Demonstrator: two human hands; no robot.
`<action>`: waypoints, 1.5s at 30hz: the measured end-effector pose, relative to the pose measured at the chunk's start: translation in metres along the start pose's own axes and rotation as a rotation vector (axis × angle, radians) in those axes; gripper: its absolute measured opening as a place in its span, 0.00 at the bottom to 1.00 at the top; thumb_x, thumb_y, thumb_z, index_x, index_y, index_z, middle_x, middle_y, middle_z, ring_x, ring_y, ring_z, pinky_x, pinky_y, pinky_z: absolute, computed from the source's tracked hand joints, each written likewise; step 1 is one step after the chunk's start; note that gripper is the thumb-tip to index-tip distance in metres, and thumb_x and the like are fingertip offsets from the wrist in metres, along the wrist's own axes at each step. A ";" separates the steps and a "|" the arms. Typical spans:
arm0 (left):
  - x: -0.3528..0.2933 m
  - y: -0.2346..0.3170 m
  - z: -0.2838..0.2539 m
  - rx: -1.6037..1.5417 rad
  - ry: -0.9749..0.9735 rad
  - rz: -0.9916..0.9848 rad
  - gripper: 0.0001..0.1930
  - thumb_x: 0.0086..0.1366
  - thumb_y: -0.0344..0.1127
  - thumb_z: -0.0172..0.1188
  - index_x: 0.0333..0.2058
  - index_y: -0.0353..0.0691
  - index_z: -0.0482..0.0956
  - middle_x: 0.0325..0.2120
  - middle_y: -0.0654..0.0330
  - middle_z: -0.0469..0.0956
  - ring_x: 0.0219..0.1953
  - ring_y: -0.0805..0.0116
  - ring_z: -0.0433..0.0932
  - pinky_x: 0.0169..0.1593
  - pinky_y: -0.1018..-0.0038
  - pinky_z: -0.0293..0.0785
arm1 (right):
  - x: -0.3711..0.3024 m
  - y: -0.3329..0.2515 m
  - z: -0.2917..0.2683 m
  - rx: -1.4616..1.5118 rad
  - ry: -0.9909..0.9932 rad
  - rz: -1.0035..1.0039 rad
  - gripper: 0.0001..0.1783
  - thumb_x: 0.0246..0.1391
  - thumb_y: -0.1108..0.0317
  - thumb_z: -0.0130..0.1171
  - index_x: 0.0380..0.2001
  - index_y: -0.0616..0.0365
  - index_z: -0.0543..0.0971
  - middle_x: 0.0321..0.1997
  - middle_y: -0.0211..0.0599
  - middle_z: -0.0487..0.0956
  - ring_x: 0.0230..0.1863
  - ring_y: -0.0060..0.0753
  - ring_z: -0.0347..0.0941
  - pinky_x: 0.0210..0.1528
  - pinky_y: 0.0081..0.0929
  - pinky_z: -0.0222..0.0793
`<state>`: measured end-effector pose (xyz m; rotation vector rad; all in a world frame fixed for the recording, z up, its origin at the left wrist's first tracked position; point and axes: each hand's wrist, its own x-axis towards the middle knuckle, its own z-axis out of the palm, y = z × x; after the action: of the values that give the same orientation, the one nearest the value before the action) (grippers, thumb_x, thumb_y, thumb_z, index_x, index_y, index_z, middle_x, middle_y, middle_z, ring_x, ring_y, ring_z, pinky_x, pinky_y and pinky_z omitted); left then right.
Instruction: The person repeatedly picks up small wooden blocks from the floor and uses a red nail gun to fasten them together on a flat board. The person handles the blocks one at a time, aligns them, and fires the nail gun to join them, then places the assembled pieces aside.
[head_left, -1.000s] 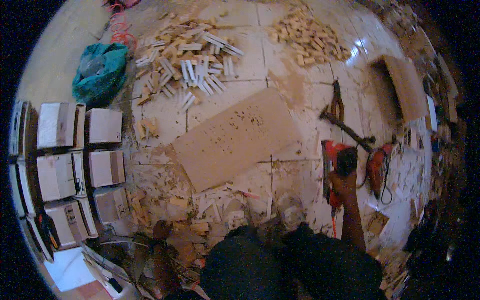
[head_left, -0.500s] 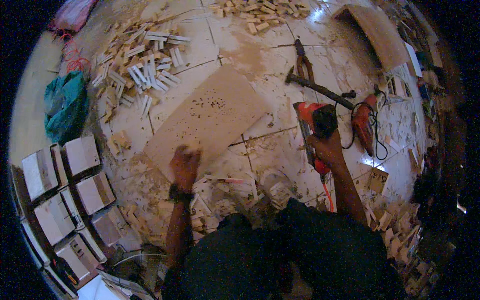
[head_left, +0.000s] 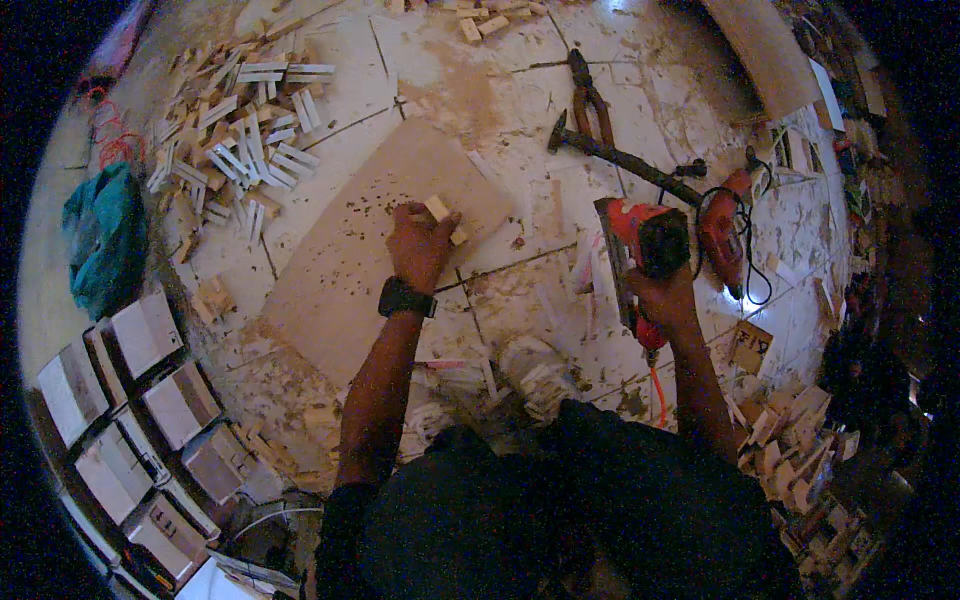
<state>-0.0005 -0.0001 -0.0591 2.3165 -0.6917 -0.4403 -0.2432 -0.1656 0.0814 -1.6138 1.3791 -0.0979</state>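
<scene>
My left hand (head_left: 420, 248), with a dark watch on its wrist, is closed on a small pale wooden block (head_left: 437, 208). It is over a thin brown board (head_left: 330, 285) lying flat on the floor, and the fingers partly hide the block. Small dark bits (head_left: 352, 207) are scattered on the board near that hand. Off to the right, my right hand (head_left: 664, 298) grips a red and black nail gun (head_left: 630, 222), whose red air hose (head_left: 658, 395) trails down towards my legs.
Beyond the nail gun lie a hammer (head_left: 630, 172), pincers (head_left: 590, 105) and a red corded power tool (head_left: 722, 238). A heap of joined wood pieces (head_left: 250, 140) sits far left, near a green cloth bundle (head_left: 105, 240). Wood offcuts (head_left: 785, 440) pile at right; box-like panels (head_left: 180, 405) stand left.
My left hand has moved away from me and to the right over the board, and a wooden block now shows in its fingers. The right hand keeps its grip on the nail gun.
</scene>
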 end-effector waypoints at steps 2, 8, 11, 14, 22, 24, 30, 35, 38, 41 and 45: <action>-0.001 0.013 -0.001 0.078 0.065 -0.003 0.26 0.48 0.43 0.67 0.41 0.37 0.67 0.32 0.50 0.75 0.35 0.53 0.75 0.38 0.64 0.73 | 0.004 0.002 -0.002 -0.034 -0.001 -0.095 0.17 0.33 0.74 0.59 0.33 0.59 0.71 0.30 0.29 0.72 0.31 0.26 0.68 0.36 0.26 0.66; -0.007 0.075 0.025 0.307 0.016 0.624 0.17 0.53 0.41 0.60 0.38 0.36 0.75 0.38 0.50 0.71 0.42 0.54 0.69 0.44 0.62 0.69 | 0.014 0.012 -0.008 -0.015 0.097 -0.248 0.22 0.32 0.75 0.59 0.37 0.58 0.71 0.34 0.30 0.72 0.36 0.29 0.67 0.42 0.27 0.65; 0.009 0.096 0.053 0.502 -0.229 0.484 0.13 0.55 0.38 0.56 0.35 0.35 0.77 0.35 0.52 0.72 0.39 0.57 0.70 0.42 0.64 0.68 | 0.021 0.021 -0.006 -0.238 0.187 -0.554 0.23 0.31 0.75 0.58 0.38 0.57 0.71 0.34 0.29 0.71 0.35 0.30 0.67 0.41 0.27 0.65; 0.021 0.101 0.074 0.565 -0.339 0.338 0.12 0.55 0.36 0.53 0.35 0.36 0.77 0.32 0.54 0.72 0.38 0.60 0.70 0.40 0.66 0.67 | 0.018 0.025 -0.010 -0.147 0.093 -0.269 0.22 0.32 0.75 0.59 0.38 0.57 0.71 0.34 0.29 0.72 0.35 0.30 0.68 0.40 0.27 0.66; -0.019 0.086 0.089 0.356 -0.208 0.567 0.08 0.54 0.30 0.49 0.33 0.34 0.71 0.28 0.52 0.73 0.31 0.58 0.74 0.32 0.63 0.69 | 0.007 0.003 -0.009 -0.147 -0.039 -0.061 0.17 0.35 0.73 0.60 0.34 0.58 0.72 0.29 0.28 0.72 0.30 0.26 0.68 0.36 0.27 0.67; -0.026 0.067 0.067 0.156 -0.224 0.482 0.10 0.57 0.30 0.49 0.38 0.34 0.69 0.26 0.51 0.73 0.26 0.55 0.74 0.28 0.61 0.69 | 0.005 0.001 -0.008 -0.097 -0.080 0.042 0.16 0.36 0.73 0.60 0.33 0.58 0.72 0.29 0.28 0.72 0.29 0.26 0.68 0.34 0.27 0.67; -0.027 -0.004 -0.015 -0.328 0.030 0.071 0.11 0.62 0.36 0.50 0.39 0.36 0.72 0.21 0.49 0.74 0.22 0.56 0.71 0.31 0.66 0.70 | 0.004 -0.003 0.021 -0.120 -0.095 -0.200 0.15 0.38 0.71 0.60 0.33 0.58 0.73 0.29 0.30 0.74 0.28 0.25 0.69 0.31 0.28 0.68; -0.003 -0.035 -0.019 -0.331 -0.108 0.095 0.11 0.62 0.37 0.51 0.34 0.35 0.76 0.25 0.49 0.76 0.27 0.55 0.75 0.35 0.65 0.71 | -0.002 -0.027 0.061 -0.160 -0.240 -0.275 0.13 0.39 0.68 0.61 0.31 0.60 0.75 0.27 0.36 0.78 0.26 0.30 0.72 0.33 0.30 0.70; 0.002 -0.041 -0.013 -0.307 -0.122 0.093 0.11 0.61 0.36 0.52 0.35 0.35 0.77 0.27 0.48 0.78 0.30 0.54 0.77 0.36 0.65 0.72 | -0.001 -0.045 0.080 -0.213 -0.323 -0.270 0.15 0.39 0.67 0.61 0.32 0.61 0.75 0.31 0.39 0.79 0.30 0.34 0.75 0.36 0.31 0.71; 0.002 -0.042 -0.012 -0.407 -0.131 0.042 0.11 0.60 0.36 0.52 0.36 0.36 0.77 0.29 0.49 0.78 0.31 0.53 0.78 0.38 0.66 0.72 | 0.000 -0.060 0.094 -0.222 -0.359 -0.328 0.16 0.40 0.66 0.62 0.35 0.60 0.75 0.32 0.39 0.79 0.33 0.35 0.75 0.39 0.31 0.70; 0.001 -0.039 -0.016 -0.462 -0.175 -0.026 0.10 0.59 0.34 0.53 0.36 0.37 0.78 0.32 0.49 0.79 0.34 0.54 0.78 0.40 0.67 0.73 | 0.001 -0.075 0.108 -0.288 -0.450 -0.297 0.17 0.42 0.67 0.61 0.38 0.59 0.75 0.35 0.40 0.78 0.37 0.34 0.74 0.44 0.29 0.68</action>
<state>0.0219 0.0328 -0.0744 1.8665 -0.5706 -0.7379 -0.1239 -0.1104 0.0757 -1.9272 0.8291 0.2860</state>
